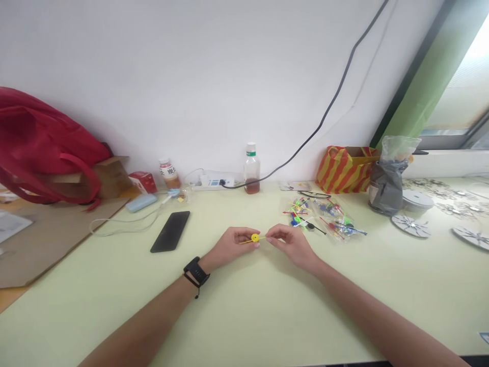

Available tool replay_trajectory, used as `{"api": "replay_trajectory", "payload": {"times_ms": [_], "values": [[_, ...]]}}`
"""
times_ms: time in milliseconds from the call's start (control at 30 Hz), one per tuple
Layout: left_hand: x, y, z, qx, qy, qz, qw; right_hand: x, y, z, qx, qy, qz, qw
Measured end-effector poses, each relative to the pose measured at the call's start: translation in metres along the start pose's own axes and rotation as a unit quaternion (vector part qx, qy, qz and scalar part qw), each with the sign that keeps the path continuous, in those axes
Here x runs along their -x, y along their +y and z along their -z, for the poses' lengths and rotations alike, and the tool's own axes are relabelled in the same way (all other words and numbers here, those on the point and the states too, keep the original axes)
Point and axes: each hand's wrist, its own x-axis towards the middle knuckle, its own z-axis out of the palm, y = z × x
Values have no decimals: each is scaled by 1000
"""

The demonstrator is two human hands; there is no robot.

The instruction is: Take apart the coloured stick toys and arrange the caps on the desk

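Observation:
Between my hands, above the pale green table [244,316], is a small yellow plastic pointer [255,237] with a round hub and thin arms to either side. My left hand [235,246] pinches it near the hub, thumb below and fingers above. From the other side, my right hand [292,244] grips the tip of its thin right arm between thumb and forefinger. To the right of my hands lie small clear bags [338,221] and a loose pile of coloured plastic pointers [300,211] in red, blue, green, yellow and black.
A black phone [170,232] lies left of my hands. Along the wall stand a bottle [251,171], a power strip [216,183] and a striped bag [340,171]. Slotted discs [410,226] are at right. A red backpack [42,137] and cardboard [57,239] occupy the left.

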Motion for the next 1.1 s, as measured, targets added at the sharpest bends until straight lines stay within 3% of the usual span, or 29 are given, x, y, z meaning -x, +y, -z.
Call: {"api": "replay_trajectory", "payload": {"times_ms": [200,500,767,933,1100], "values": [[0,-2,1,54,-22,16,998,1,3,2,55,24,82,995],[-2,-4,2,66,-8,16,998,2,-1,3,64,15,99,993],[-2,-4,2,37,10,-9,999,3,-2,4,135,-15,110,985],[-3,-8,2,-7,45,-51,998,3,-2,4,143,-26,73,987],[-2,-9,1,19,23,-51,998,2,4,3,110,-15,21,994]]}}
